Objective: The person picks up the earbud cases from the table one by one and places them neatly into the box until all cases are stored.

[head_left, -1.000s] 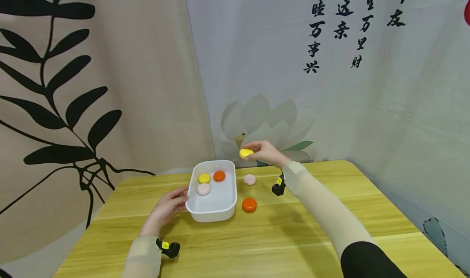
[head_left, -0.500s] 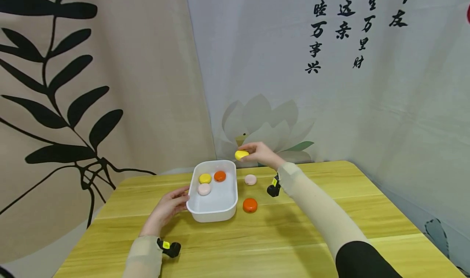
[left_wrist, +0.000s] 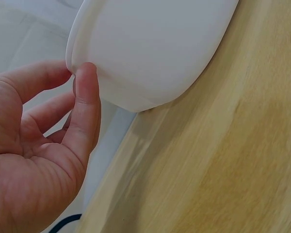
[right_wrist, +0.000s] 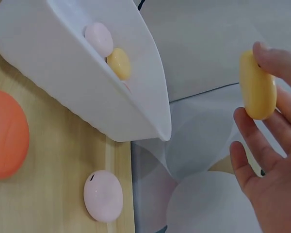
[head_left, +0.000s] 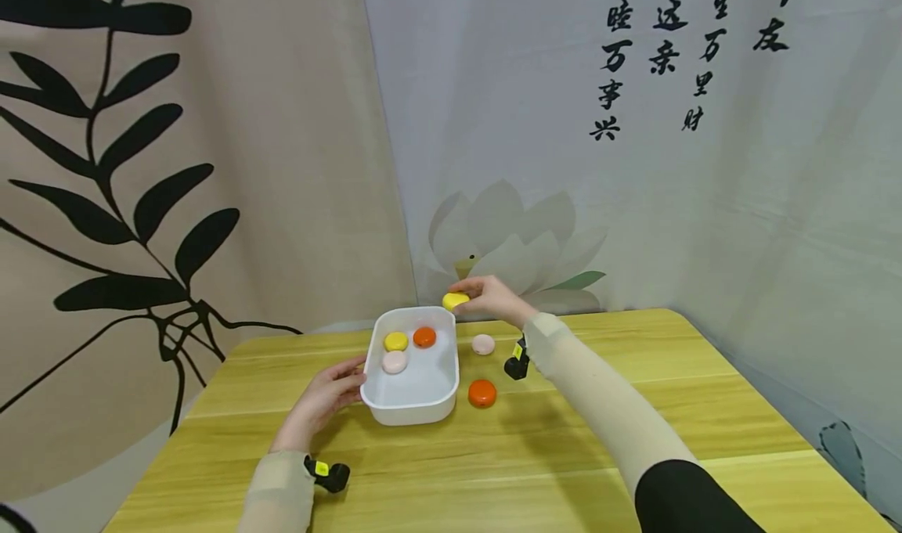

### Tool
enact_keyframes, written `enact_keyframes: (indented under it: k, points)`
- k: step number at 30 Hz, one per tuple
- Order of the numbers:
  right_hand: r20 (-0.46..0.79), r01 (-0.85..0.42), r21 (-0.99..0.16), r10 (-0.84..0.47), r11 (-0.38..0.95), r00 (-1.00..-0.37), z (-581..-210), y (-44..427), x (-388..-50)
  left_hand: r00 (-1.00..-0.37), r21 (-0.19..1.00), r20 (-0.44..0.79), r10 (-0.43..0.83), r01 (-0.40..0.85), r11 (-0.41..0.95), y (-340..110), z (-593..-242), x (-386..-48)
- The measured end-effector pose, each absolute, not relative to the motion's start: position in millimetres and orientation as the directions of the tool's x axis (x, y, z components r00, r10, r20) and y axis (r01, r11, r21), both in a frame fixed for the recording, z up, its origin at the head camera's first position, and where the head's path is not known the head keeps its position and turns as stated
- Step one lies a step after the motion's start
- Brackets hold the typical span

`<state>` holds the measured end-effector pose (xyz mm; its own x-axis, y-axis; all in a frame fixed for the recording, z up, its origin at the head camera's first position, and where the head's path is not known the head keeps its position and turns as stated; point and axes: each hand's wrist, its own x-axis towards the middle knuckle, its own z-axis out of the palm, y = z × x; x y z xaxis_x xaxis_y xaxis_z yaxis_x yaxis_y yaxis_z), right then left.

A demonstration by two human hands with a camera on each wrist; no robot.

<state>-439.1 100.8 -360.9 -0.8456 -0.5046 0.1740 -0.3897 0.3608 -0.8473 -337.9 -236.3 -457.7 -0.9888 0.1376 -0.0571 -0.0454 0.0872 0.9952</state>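
Observation:
My right hand [head_left: 489, 298] pinches a yellow rounded, pebble-like piece [right_wrist: 257, 87] between thumb and fingers, raised above the far right corner of a white plastic tub [head_left: 409, 415]. At the tub's left side, my left hand [left_wrist: 43, 141] grips the rim with thumb and finger. Three glossy pieces lie inside the tub: a yellow one [head_left: 395, 341], an orange one [head_left: 424, 337] and a pale pink one [head_left: 395, 361]. Outside, right of the tub, another pale pink piece [right_wrist: 103, 196] and a larger orange piece [head_left: 482, 394] lie on the table.
The wood-grain table [head_left: 395, 478] ends just behind the tub, where a printed cloth backdrop [head_left: 514, 142] hangs. Each wrist wears a small black camera; the right one [head_left: 517, 361] hangs near the pale pink piece on the table.
My right hand has moved left with the yellow piece and slightly down, closer to the tub's far right corner. My left hand and the tub stay in place.

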Motion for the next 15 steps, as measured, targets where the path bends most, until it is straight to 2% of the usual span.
enact_keyframes:
  k: [15]
  points:
    - [0.141,-0.364,-0.825,-0.467,0.432,-0.873,-370,84,-447,-0.988,0.997,-0.047,0.145,-0.038,0.069,-237,-461,-342]
